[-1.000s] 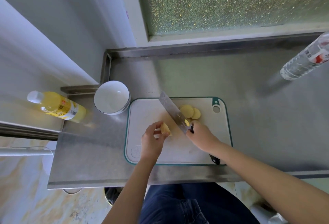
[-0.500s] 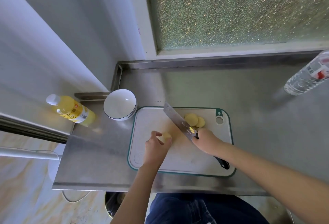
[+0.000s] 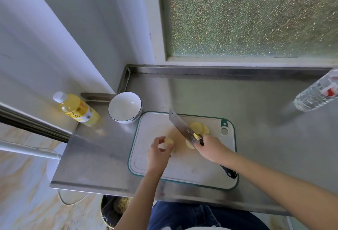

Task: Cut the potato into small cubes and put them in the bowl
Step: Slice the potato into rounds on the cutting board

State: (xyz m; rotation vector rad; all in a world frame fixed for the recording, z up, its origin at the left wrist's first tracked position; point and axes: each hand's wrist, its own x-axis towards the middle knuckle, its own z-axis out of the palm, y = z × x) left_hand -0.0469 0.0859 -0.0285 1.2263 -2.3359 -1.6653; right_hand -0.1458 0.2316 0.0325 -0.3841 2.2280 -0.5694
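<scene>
A white cutting board (image 3: 182, 173) with a green rim lies on the steel counter. My left hand (image 3: 158, 154) pinches a small piece of potato (image 3: 169, 141) on the board. My right hand (image 3: 212, 149) grips a cleaver (image 3: 182, 125) by its black handle, the blade raised and pointing away to the left. Round potato slices (image 3: 198, 128) lie on the board behind the blade, and one more slice (image 3: 189, 143) lies just under it. An empty white bowl (image 3: 125, 107) stands off the board's far left corner.
A yellow drink bottle (image 3: 76, 110) lies on the ledge left of the bowl. A clear water bottle (image 3: 316, 93) stands at the far right of the steel counter (image 3: 274, 138). A bin (image 3: 113, 209) sits on the floor below the counter's front edge.
The cleaver has lifted off the potato piece and moved a little right, leaving a fresh slice beside it. My left hand keeps hold of the remaining piece. The camera has tilted upward.
</scene>
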